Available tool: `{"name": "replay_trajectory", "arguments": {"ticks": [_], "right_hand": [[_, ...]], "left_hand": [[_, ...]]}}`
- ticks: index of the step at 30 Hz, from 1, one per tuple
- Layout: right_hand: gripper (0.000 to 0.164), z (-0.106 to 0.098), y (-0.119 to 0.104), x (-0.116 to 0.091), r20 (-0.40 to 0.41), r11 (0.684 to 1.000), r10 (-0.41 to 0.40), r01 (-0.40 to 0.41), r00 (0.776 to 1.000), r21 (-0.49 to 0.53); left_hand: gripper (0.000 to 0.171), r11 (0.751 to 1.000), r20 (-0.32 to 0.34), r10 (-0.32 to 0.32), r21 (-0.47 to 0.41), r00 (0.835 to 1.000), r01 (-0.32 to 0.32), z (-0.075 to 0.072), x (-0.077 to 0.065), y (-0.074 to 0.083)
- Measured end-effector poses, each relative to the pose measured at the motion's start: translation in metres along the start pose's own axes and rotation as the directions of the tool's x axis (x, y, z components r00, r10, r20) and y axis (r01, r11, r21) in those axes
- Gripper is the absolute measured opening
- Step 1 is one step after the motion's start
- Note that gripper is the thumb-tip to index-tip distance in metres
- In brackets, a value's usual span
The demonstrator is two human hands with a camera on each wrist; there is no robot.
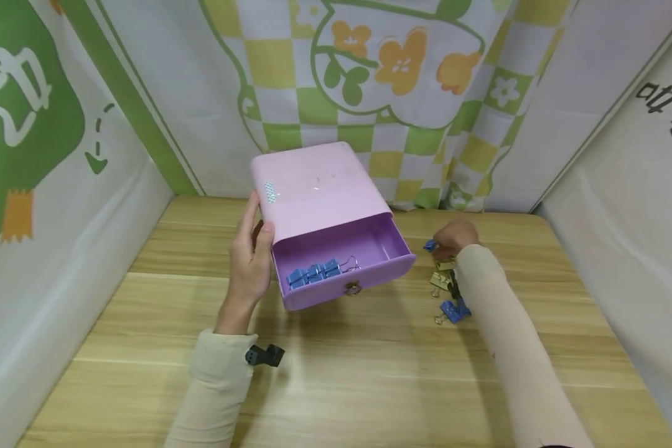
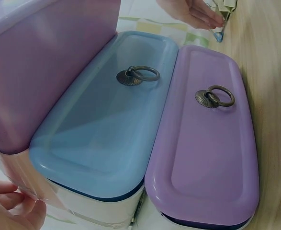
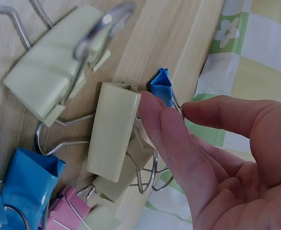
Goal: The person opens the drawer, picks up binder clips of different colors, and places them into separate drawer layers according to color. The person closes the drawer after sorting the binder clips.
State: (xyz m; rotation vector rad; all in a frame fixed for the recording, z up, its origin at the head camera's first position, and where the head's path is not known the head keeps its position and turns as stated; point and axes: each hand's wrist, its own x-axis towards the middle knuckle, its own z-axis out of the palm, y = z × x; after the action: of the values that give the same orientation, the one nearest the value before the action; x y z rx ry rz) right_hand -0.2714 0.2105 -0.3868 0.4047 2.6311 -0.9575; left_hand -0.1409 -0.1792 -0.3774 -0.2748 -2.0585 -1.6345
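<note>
My left hand (image 1: 250, 255) rests against the left side of a small pink-topped drawer cabinet (image 1: 319, 186), fingers fairly straight. Its top purple drawer (image 1: 347, 285) is pulled out, with several blue binder clips (image 1: 313, 272) lying in its front left. At the right, my right hand (image 1: 456, 235) pinches a small blue binder clip (image 3: 161, 87) by its wire handle, between thumb and fingertips. Close beside those fingers lie pale yellow binder clips (image 3: 114, 132). A larger blue clip (image 3: 30, 182) and a pink clip (image 3: 69, 207) are near them.
Below the open drawer, the left wrist view shows a closed blue drawer (image 2: 102, 115) and a closed purple drawer (image 2: 207, 143), both with ring pulls. A checked curtain (image 1: 381, 137) hangs behind the wooden table (image 1: 336, 386). White fabric walls (image 1: 638, 205) flank it.
</note>
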Motion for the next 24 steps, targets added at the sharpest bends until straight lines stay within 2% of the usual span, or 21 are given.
{"name": "replay_trajectory", "arguments": {"ticks": [5, 11, 14, 18, 21, 24], "right_hand": [[0.023, 0.002, -0.001, 0.0, 0.054, 0.995, -0.006, 0.0, 0.999, 0.099], [0.02, -0.001, 0.001, 0.004, 0.178, 0.968, -0.013, -0.032, 0.984, 0.248], [0.02, -0.005, 0.0, 0.004, 0.262, 0.95, -0.036, -0.048, 0.964, 0.308], [0.022, -0.013, -0.004, 0.001, 0.374, 0.916, -0.107, -0.055, 0.921, 0.397], [0.021, -0.019, -0.007, 0.0, 0.41, 0.887, -0.164, -0.048, 0.897, 0.459], [0.016, -0.024, -0.009, 0.0, 0.419, 0.854, -0.198, -0.054, 0.886, 0.517]], "left_hand": [[0.061, 1.0, 0.0, 0.006, -0.001, 1.0, -0.006, 0.0, 0.0, 0.0], [0.061, 1.0, -0.002, 0.016, -0.007, 1.0, -0.016, 0.0, 0.0, 0.0], [0.061, 1.0, 0.002, 0.017, -0.008, 1.0, -0.017, 0.001, 0.0, 0.0], [0.061, 1.0, 0.008, 0.008, -0.001, 1.0, -0.008, 0.0, 0.0, 0.001], [0.061, 1.0, 0.008, 0.0, 0.002, 1.0, 0.0, 0.0, 0.0, 0.001], [0.061, 1.0, 0.007, -0.007, 0.002, 1.0, 0.007, 0.0, 0.0, 0.001]]}}
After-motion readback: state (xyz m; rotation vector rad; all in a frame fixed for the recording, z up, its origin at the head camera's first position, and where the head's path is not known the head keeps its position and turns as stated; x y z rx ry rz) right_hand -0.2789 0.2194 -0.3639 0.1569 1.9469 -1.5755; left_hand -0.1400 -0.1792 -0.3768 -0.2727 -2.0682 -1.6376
